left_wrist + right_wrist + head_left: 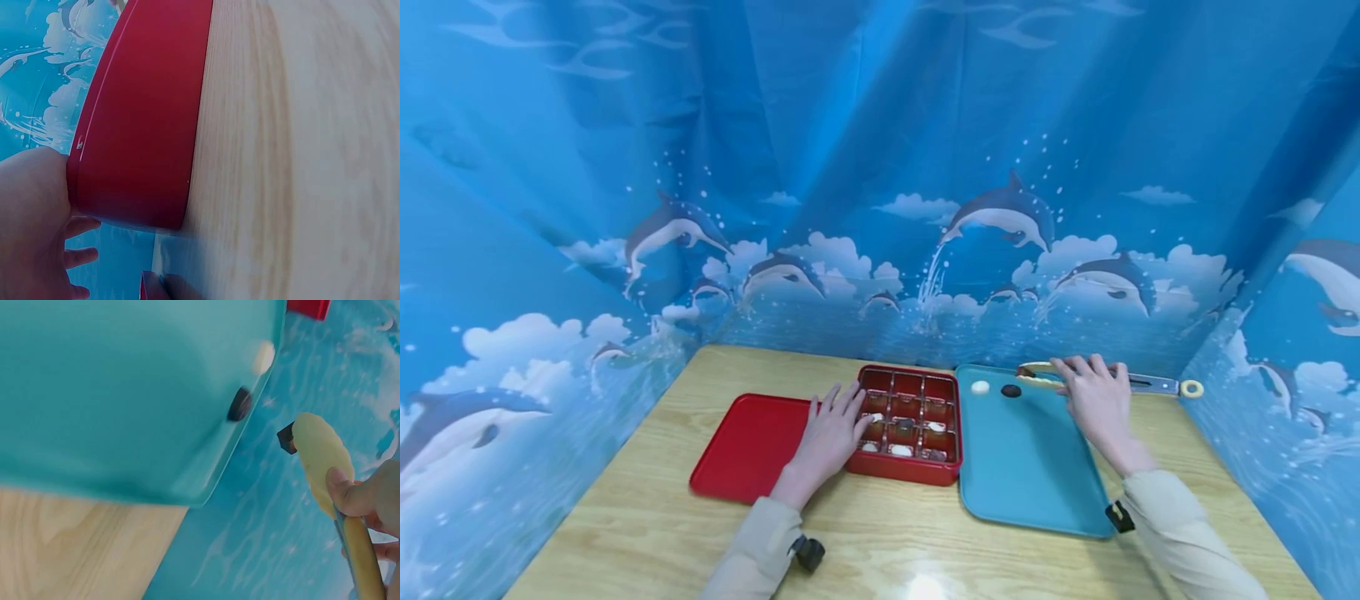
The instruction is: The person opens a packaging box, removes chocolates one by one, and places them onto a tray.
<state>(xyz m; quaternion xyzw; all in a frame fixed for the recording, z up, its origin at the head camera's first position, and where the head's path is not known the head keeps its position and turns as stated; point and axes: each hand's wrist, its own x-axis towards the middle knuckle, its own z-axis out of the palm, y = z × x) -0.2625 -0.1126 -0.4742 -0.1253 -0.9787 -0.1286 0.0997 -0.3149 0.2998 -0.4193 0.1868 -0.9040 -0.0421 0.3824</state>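
My left hand (827,435) rests at the left rim of a red box (904,472), its fingers spread and straight. The box has a clear divided insert, with white and dark chocolates in its middle and front rows. In my right hand (1097,400) I grip tongs (319,450) with cream-coloured tips and a metal shaft. A dark chocolate (285,439) sits between the tips, raised over the far edge of a teal tray (1030,475). On that tray, a white chocolate (981,387) and another dark chocolate (1011,390) lie near the far left corner.
A flat red lid (745,450) lies left of the box, partly covered by my left forearm. The wooden table (880,533) ends at a blue dolphin-print curtain (850,325) behind and on both sides. Box and tray stand side by side.
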